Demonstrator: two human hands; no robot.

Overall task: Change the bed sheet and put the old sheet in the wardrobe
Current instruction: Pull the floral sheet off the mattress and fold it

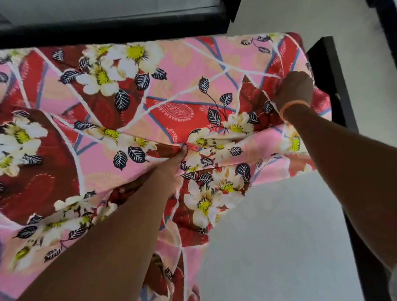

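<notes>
A pink and red bed sheet (pixel 172 86) with white flowers and dark leaves lies spread over the bed and hangs down its near side. My left hand (pixel 174 163) pinches a fold of the sheet near the bed's near edge, most of its fingers hidden in the cloth. My right hand (pixel 293 90), with an orange band on the wrist, grips the sheet at the bed's far right corner, fingers curled into the fabric there.
A black bed frame rail (pixel 330 71) runs along the right side of the bed and down past my right arm. A dark headboard or ledge (pixel 111 30) crosses behind the bed. Pale floor (pixel 280 232) shows at the lower right.
</notes>
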